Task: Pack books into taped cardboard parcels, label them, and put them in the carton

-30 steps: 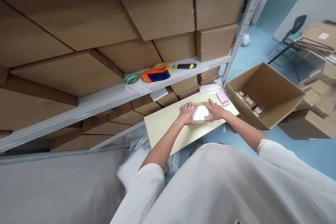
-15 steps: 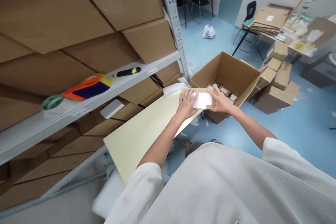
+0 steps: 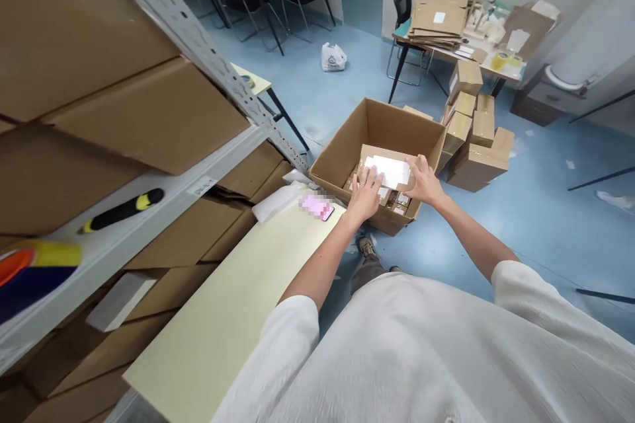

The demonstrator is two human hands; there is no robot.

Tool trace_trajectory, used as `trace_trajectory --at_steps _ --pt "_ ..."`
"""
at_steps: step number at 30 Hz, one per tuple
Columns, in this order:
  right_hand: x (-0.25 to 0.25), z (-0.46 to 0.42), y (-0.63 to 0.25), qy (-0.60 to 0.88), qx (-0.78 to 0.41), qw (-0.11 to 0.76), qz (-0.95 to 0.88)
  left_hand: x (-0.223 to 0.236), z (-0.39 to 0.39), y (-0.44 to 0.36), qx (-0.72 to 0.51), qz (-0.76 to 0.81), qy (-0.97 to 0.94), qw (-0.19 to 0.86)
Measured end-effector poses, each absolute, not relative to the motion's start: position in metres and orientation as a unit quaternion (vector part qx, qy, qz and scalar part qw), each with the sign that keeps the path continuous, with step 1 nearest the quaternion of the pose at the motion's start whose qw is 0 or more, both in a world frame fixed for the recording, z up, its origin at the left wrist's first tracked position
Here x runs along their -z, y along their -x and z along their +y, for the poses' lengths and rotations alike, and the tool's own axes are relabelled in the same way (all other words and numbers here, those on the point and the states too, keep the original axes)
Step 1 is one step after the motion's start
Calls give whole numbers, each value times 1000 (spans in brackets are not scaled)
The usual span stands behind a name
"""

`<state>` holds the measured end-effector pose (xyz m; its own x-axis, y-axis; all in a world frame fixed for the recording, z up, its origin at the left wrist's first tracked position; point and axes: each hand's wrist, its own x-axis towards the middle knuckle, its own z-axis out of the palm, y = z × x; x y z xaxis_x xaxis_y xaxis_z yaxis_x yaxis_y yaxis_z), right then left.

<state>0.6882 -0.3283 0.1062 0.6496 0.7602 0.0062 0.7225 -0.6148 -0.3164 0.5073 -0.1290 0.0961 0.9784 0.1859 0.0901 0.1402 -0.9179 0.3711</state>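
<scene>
Between my two hands is a small cardboard box (image 3: 370,152) with white labels on its upper face. My left hand (image 3: 366,195) grips its near left side, fingers on the label. My right hand (image 3: 424,180) holds the right end, thumb and fingers around the edge. The small box is tilted over the opening of a large open carton (image 3: 337,142) on the floor. Several smaller labelled boxes (image 3: 401,203) lie inside that carton, partly hidden beneath the held box.
A pale yellow tabletop (image 3: 223,304) lies to my left, with a phone (image 3: 317,206) at its far end. Beside it a metal shelf (image 3: 218,168) bears cartons, a utility knife (image 3: 122,210) and a tape dispenser (image 3: 40,271). Stacked boxes (image 3: 479,145) stand right of the carton.
Both hands have carried the small box from over the table's end to above the open carton. The view has turned right, and the phone on the table now shows.
</scene>
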Motion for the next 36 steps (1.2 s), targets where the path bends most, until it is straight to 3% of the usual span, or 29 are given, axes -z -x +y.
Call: trace_trajectory --at_steps 9,19,28,36 --pt "-61 -276 -722 941 -141 80 -297 -41 -85 -578 66 45 -966 245" --pt "-4 -214 -748 954 -217 106 -180 12 -54 -641 123 132 -915 361" --pt "58 -191 -819 941 -244 162 -169 65 -61 -711 83 198 -823 527" --pt "152 -177 -877 907 -310 237 -156 144 -62 -770 25 318 -751 578"
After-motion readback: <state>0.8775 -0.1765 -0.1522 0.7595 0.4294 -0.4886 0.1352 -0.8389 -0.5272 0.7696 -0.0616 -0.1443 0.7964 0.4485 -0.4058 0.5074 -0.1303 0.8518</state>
